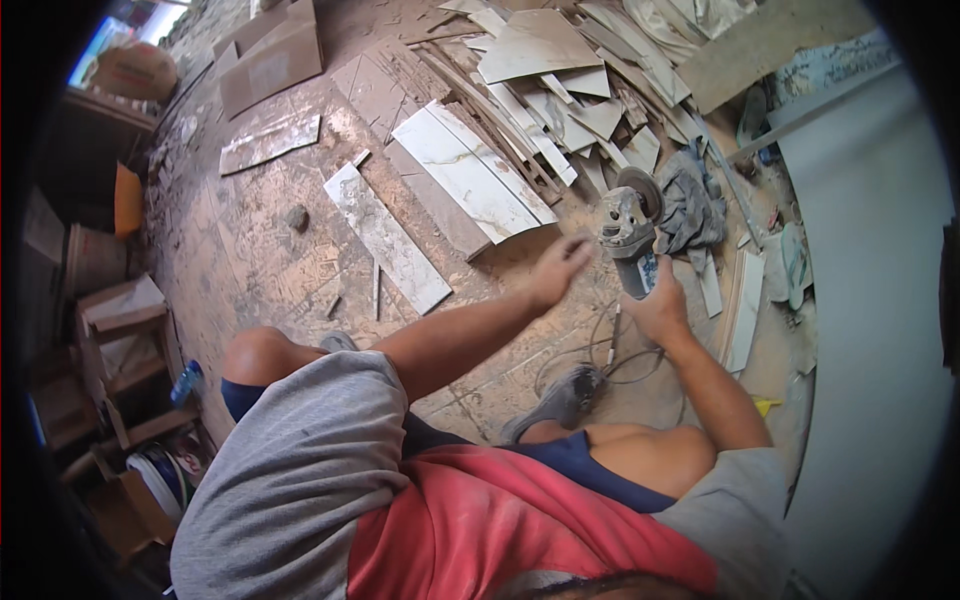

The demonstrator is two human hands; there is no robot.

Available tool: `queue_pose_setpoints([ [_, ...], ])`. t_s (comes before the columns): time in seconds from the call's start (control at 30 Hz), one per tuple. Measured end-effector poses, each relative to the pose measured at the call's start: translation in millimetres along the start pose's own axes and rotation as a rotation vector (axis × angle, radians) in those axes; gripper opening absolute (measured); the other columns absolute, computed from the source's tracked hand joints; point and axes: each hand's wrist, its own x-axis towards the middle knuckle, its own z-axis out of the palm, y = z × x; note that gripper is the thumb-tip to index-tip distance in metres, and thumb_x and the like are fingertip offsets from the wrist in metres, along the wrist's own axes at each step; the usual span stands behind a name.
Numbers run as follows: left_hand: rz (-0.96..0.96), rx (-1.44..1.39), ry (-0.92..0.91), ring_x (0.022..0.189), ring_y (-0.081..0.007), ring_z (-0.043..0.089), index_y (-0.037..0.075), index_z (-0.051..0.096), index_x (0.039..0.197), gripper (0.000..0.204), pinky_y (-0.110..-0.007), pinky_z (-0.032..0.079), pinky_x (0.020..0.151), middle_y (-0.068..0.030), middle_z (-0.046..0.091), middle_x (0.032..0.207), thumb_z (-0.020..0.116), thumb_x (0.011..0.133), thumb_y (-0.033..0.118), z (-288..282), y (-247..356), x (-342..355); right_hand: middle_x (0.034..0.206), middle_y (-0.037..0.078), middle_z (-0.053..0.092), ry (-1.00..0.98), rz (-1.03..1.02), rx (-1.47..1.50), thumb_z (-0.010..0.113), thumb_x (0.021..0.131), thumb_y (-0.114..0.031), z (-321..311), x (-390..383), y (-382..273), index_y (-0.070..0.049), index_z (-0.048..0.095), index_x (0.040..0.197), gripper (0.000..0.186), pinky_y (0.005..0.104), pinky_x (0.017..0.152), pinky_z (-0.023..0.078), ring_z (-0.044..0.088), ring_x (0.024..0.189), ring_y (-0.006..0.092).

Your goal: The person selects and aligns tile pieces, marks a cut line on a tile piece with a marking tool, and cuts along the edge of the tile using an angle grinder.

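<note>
My right hand (655,305) is wrapped round the body of an angle grinder (632,240), a dusty tool with a grey metal head and a dark body. Its round disc (640,190) points away from me, at the far side of the head. Just left of the grinder head is my left hand (562,272), slightly blurred, with its fingers apart and nothing visible in them. A gap separates it from the tool. Beyond that hand, white marble-look tile pieces (470,170) lie on the floor. A narrower, dust-marked tile strip (385,235) rests to their left.
Broken tile offcuts (560,90) are heaped at the far side, beside a crumpled grey cloth (690,205). A thin cable (610,370) loops by my shoe (560,405). A large pale panel (870,300) stands on the right; a wooden frame (125,340) is at left.
</note>
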Motion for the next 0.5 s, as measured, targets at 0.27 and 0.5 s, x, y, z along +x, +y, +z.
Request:
queue_pose_setpoints([
  [0.27, -0.027, -0.423, 0.123, 0.106, -0.016, 0.057, -0.003, 0.053, 0.125, 0.041, -0.033, 0.045, 0.094, -0.0099, 0.064, 0.115, 0.066, 0.094, 0.022, 45.2, 32.3, -2.9, 0.097, 0.022, 0.067, 0.202, 0.043, 0.29, 0.087, 0.064, -0.031, 62.4, 18.7, -14.1, -0.002, 0.046, 0.115, 0.072, 0.0458, 0.077, 0.051, 0.066, 0.093, 0.041],
  [0.5, -0.024, -0.429, 0.16, 0.091, -0.014, 0.062, -0.003, 0.062, 0.113, 0.028, -0.03, 0.048, 0.086, -0.0071, 0.068, 0.101, 0.067, 0.091, 0.014, 36.8, 31.9, 10.0, 0.095, 0.017, 0.067, 0.269, 0.015, 0.409, 0.082, 0.071, -0.029, 83.5, 38.7, -14.7, -0.002, 0.046, 0.114, 0.061, 0.0399, 0.078, 0.052, 0.068, 0.087, 0.033],
])
